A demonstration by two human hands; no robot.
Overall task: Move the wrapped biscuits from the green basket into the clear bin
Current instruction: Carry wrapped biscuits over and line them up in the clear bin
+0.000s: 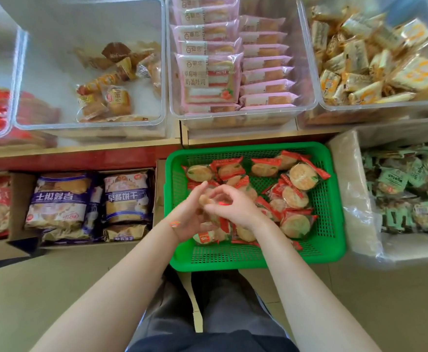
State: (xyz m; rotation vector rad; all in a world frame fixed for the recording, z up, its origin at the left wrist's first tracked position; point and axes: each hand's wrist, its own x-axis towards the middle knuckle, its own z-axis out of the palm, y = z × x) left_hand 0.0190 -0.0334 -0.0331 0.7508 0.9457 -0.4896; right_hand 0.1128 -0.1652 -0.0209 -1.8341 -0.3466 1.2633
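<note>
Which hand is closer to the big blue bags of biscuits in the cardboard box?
Left. The left hand is over the green basket's left side, just right of the blue bags. The right hand is farther right, over the basket's middle.

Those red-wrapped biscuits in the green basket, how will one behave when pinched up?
Each wrapped biscuit looks small, so probably light. The glossy film is likely slippery; the crimped red ends may give a surer hold. The round biscuit inside looks brittle, so squeeze gently. They lie loose in the green basket and may slide.
</note>
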